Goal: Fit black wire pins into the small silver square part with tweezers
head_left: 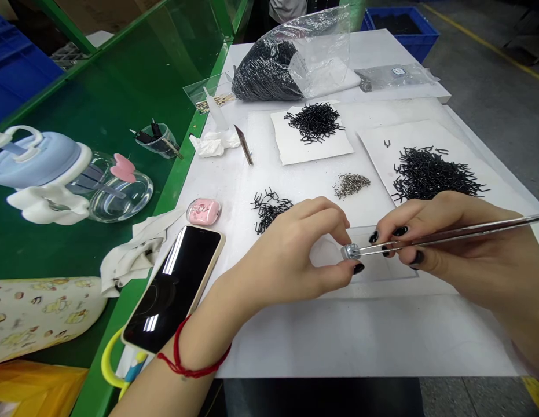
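Head view: left hand [282, 255] pinches a small metal fitting [349, 251] at six o'clock, steadying it for tweezers [429, 240] gripped in the curled right hand [464, 246].

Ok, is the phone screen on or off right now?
Off: the phone shows a black screen, with only light reflections on its glass.

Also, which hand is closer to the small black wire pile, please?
Left hand, just below and right of the small black wire pile; the right hand is much farther right.
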A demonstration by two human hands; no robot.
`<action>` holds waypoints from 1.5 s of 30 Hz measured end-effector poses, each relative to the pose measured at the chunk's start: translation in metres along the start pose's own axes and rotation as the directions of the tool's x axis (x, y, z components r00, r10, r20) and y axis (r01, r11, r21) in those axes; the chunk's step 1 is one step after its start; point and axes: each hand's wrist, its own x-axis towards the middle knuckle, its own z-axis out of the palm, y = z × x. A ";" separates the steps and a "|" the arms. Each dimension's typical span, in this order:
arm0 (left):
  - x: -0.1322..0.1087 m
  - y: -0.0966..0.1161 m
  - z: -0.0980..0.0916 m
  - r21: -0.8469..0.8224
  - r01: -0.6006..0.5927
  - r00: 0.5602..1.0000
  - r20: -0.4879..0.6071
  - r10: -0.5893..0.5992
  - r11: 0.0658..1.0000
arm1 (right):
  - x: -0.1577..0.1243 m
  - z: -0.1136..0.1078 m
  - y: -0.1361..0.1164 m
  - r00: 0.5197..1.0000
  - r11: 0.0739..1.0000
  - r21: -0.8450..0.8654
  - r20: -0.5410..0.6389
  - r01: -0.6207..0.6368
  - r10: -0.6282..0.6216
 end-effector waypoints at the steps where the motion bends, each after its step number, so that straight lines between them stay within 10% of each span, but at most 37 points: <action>1: 0.000 0.000 0.000 0.001 -0.001 1.000 0.001 0.001 1.000 | 0.000 0.000 0.000 1.000 1.000 -0.004 0.003 0.002 -0.002; 32: 0.000 0.001 -0.002 0.012 0.007 1.000 0.006 -0.007 1.000 | 0.000 0.002 -0.002 0.999 0.999 0.009 0.004 -0.036 0.036; 40: -0.002 0.001 -0.006 -0.037 0.057 0.998 0.020 -0.056 0.998 | 0.000 -0.016 0.000 0.954 0.990 -0.044 -0.275 -0.136 0.119; 45: -0.004 -0.006 -0.024 0.142 0.259 0.944 -0.247 -0.219 0.955 | 0.000 -0.028 0.008 0.899 0.945 -0.249 -0.428 -0.212 0.089</action>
